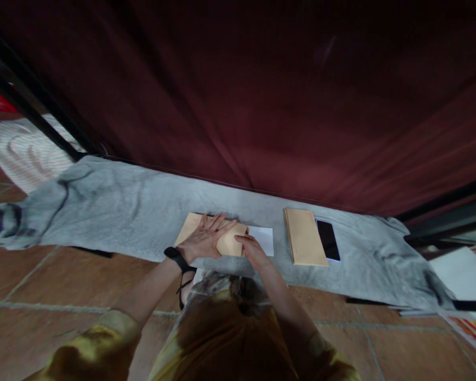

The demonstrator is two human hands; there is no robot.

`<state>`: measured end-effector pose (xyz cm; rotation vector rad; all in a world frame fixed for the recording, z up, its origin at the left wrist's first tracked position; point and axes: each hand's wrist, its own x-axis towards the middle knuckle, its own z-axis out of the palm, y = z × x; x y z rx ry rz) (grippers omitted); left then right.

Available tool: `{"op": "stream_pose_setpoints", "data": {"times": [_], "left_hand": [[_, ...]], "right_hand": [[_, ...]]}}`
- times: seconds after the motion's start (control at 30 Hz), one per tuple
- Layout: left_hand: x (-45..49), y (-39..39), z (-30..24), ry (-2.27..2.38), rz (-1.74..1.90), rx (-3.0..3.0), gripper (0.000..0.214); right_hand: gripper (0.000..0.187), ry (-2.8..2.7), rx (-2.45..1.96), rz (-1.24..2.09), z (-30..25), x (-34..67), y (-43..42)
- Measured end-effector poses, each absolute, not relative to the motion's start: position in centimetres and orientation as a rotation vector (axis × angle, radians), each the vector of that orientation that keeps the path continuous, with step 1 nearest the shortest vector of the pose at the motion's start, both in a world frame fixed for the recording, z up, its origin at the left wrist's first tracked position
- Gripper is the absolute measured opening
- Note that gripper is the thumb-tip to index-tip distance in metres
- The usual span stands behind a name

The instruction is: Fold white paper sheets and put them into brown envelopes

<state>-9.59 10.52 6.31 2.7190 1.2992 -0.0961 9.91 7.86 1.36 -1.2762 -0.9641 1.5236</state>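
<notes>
A brown paper envelope (232, 244) lies sideways on the grey cloth in front of me. My left hand (203, 241) rests flat on it, fingers spread, pressing on its middle. At the envelope's right end, my right hand (254, 251) has its thumb and fingers closed on the edge. Just beyond that end, a white sheet of paper (266, 239) shows, partly hidden by my right hand; whether it reaches inside the envelope I cannot tell. Farther right lies a stack of similar brown envelopes (306, 238), apart from both hands.
A dark-screened phone (328, 241) lies against the right side of the stack. The grey cloth (115, 203) covers a narrow bench. Behind it hangs a dark red curtain (262, 106), with black metal bars (35, 95) at the left. White papers (462, 272) lie at the far right.
</notes>
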Motion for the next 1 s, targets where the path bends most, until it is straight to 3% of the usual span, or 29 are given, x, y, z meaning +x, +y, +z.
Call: {"op": "stream_pose_setpoints", "data": {"times": [0.5, 0.77, 1.0], "left_hand": [[-10.5, 9.3, 7.1, 1.313, 0.070, 2.817, 0.105], [-10.5, 9.5, 6.3, 1.241, 0.102, 2.848, 0.101], [-10.4, 10.2, 5.8, 1.249, 0.105, 2.830, 0.108]], "right_hand": [[0.018, -0.840, -1.145, 1.922, 4.6, 12.1, 7.7], [0.031, -1.039, -1.110, 2.142, 5.1, 12.8, 9.2], [0.023, -0.966, -1.254, 1.565, 5.3, 10.1, 10.3]]}}
